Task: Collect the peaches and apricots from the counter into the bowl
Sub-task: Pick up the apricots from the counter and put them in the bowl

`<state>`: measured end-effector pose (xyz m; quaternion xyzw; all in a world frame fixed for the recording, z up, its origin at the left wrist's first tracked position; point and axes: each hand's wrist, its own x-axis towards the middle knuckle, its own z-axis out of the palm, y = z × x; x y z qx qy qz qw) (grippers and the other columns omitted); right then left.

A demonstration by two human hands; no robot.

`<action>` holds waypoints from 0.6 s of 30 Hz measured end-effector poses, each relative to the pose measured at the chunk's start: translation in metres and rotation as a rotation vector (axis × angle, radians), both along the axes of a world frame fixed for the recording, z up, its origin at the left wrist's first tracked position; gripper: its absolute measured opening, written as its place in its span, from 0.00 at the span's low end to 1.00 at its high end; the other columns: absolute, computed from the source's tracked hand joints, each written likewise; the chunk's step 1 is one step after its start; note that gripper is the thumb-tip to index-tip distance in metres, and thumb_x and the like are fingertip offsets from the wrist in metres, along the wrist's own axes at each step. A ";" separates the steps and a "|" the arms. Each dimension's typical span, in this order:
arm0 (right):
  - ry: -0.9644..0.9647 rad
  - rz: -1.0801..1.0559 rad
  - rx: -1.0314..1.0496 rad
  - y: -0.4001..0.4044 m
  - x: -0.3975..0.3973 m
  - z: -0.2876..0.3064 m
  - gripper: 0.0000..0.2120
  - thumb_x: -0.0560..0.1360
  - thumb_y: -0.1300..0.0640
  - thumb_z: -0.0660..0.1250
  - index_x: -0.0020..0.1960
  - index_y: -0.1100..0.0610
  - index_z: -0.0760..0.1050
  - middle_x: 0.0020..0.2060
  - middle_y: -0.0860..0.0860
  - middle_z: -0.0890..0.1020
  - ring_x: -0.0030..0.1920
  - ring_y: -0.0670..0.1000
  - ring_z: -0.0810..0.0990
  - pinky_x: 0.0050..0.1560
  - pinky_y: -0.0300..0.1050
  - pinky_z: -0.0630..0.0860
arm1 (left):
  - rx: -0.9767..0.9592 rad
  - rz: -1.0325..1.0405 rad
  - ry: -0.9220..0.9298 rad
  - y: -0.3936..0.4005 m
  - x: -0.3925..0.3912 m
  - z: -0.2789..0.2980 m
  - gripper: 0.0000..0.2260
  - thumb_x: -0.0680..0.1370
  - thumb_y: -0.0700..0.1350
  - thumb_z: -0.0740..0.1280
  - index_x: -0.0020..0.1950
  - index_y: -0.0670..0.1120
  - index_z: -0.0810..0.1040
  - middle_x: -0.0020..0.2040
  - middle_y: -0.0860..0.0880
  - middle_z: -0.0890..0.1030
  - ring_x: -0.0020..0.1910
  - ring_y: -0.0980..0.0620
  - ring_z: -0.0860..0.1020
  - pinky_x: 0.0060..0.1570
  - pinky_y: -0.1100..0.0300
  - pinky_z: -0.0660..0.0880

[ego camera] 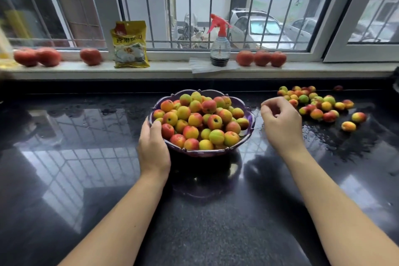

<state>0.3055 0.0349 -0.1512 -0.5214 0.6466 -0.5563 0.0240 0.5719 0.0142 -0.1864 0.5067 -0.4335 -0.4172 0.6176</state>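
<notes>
A purple scalloped bowl (216, 91) stands mid-counter, heaped with small red-yellow apricots (200, 119). My left hand (153, 147) grips the bowl's left rim, thumb over the edge against the fruit. To the right of the bowl my right hand (280, 121) hovers above the counter, its fingers loosely curled with nothing visible in them. A loose pile of apricots (317, 103) lies on the black counter just right of that hand. Three larger red peaches (261, 58) sit on the windowsill at the right, and others (37, 56) at the left.
The glossy black counter (86, 136) is wet around the loose fruit. On the windowsill stand a yellow packet (130, 45) and a red-topped spray bottle (220, 49) on a folded cloth. A barred window rises behind the sill.
</notes>
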 end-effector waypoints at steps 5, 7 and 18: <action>0.018 -0.243 0.406 -0.020 -0.038 -0.036 0.15 0.76 0.59 0.64 0.62 0.57 0.78 0.63 0.59 0.74 0.63 0.61 0.73 0.61 0.47 0.69 | -0.046 -0.019 -0.019 0.000 -0.004 -0.001 0.24 0.81 0.62 0.52 0.69 0.54 0.75 0.62 0.53 0.81 0.64 0.52 0.78 0.69 0.43 0.75; 0.080 -0.289 0.495 -0.029 -0.047 -0.038 0.22 0.76 0.58 0.63 0.69 0.56 0.73 0.71 0.59 0.68 0.69 0.63 0.66 0.69 0.50 0.64 | -0.060 0.000 -0.026 0.000 -0.005 -0.003 0.24 0.81 0.63 0.50 0.68 0.54 0.76 0.61 0.54 0.81 0.63 0.54 0.78 0.69 0.45 0.74; 0.675 -0.462 0.749 -0.058 -0.124 -0.034 0.24 0.81 0.46 0.60 0.71 0.59 0.69 0.71 0.64 0.70 0.75 0.66 0.59 0.77 0.63 0.51 | -0.044 0.032 -0.075 -0.002 -0.005 -0.004 0.29 0.80 0.66 0.50 0.73 0.53 0.73 0.66 0.51 0.79 0.67 0.50 0.76 0.71 0.42 0.73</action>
